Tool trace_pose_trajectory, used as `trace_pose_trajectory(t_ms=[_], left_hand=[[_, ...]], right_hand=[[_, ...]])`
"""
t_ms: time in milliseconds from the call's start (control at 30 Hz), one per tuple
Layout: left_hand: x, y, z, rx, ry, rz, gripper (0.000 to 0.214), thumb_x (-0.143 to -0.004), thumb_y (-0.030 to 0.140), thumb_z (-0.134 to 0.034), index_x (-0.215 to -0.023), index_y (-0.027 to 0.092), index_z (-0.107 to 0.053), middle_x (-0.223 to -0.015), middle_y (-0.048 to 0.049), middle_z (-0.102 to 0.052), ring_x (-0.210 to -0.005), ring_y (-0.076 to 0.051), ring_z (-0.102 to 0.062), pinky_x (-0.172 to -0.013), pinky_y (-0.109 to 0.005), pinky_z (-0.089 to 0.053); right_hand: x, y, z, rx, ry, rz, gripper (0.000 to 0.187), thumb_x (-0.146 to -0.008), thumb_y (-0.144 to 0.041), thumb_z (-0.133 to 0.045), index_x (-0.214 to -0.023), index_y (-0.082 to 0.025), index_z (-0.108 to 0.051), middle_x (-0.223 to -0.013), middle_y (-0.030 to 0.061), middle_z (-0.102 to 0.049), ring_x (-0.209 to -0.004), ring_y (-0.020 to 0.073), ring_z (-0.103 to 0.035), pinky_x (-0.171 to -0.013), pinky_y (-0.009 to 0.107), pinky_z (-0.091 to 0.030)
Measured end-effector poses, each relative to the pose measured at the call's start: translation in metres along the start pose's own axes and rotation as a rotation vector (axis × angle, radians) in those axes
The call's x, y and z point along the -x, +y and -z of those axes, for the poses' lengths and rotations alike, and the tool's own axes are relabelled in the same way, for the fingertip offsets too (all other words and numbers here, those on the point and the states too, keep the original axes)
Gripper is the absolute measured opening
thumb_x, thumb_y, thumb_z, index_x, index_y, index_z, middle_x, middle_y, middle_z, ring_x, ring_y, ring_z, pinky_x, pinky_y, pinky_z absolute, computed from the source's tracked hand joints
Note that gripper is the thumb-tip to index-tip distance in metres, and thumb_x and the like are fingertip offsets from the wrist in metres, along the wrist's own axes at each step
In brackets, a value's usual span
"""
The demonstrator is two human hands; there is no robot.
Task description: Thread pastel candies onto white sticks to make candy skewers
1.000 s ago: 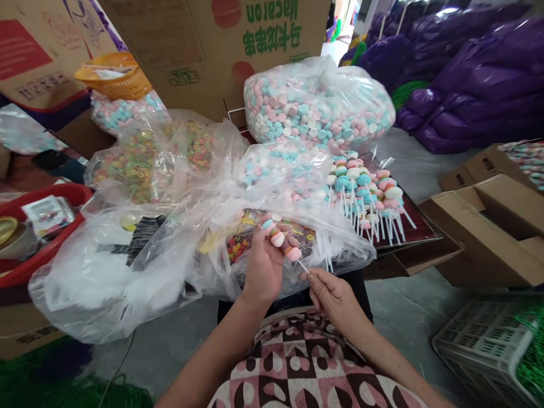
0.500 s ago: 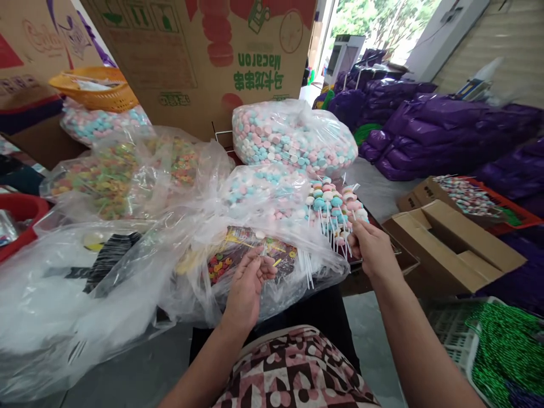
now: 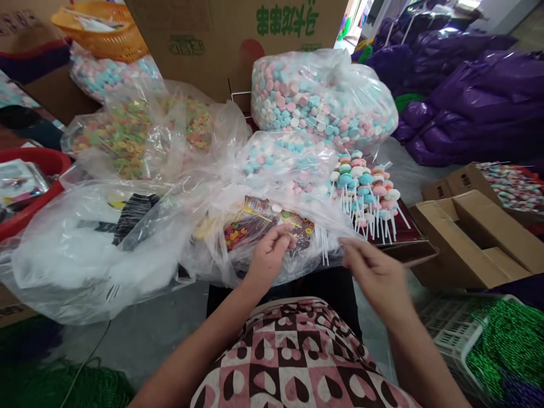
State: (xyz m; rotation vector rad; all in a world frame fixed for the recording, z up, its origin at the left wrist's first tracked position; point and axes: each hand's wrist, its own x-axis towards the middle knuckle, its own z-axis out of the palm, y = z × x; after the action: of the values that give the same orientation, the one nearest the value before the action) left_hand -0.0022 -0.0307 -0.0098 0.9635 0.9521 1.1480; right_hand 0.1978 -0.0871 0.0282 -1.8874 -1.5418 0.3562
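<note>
My left hand (image 3: 271, 256) rests at the edge of a clear plastic bag (image 3: 263, 226) of candy, fingers curled in a pinch on something too small to make out. My right hand (image 3: 374, 272) hovers just right of the bag, blurred by motion, fingers loosely stretched and holding nothing I can see. White sticks (image 3: 323, 246) poke out of the bag between the two hands. Behind my right hand lies a pile of finished candy skewers (image 3: 365, 190) in pink, blue and white on white sticks.
A large tied bag of pastel candies (image 3: 323, 102) and a bag of bright ring candies (image 3: 140, 136) sit behind. Cardboard boxes (image 3: 471, 238) stand right, a white crate (image 3: 454, 328) with green beads below, a red tub (image 3: 38, 170) left, purple bags (image 3: 467, 102) far right.
My right hand laid the finished skewer on the pile and has come back toward the bag. My left hand stayed by the bag's opening, still pinched.
</note>
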Motion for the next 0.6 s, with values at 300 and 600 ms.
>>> trace_pose_trajectory(t_ms=[300,600], left_hand=[[0.001,-0.010,0.000,-0.237,-0.083,0.012,0.023,-0.083,0.025,-0.052,-0.099,0.014,-0.065,-0.076,-0.0028,-0.066,-0.074,-0.013,-0.060,-0.072,-0.025,-0.047],[-0.001,-0.016,0.006,-0.302,-0.133,0.018,0.025,-0.086,0.027,-0.050,-0.104,0.015,-0.064,-0.080,-0.0023,-0.065,-0.076,-0.012,-0.059,-0.076,-0.026,-0.046]], right_hand=[[-0.040,0.003,-0.053,0.549,-0.275,-0.124,0.037,-0.091,-0.042,-0.048,-0.105,-0.017,-0.071,-0.094,0.0126,-0.074,-0.084,0.0267,-0.068,-0.067,0.033,-0.042],[-0.050,-0.002,-0.056,0.578,-0.288,-0.224,0.037,-0.090,-0.037,-0.043,-0.095,-0.019,-0.075,-0.088,0.0139,-0.075,-0.084,0.0285,-0.069,-0.066,0.033,-0.040]])
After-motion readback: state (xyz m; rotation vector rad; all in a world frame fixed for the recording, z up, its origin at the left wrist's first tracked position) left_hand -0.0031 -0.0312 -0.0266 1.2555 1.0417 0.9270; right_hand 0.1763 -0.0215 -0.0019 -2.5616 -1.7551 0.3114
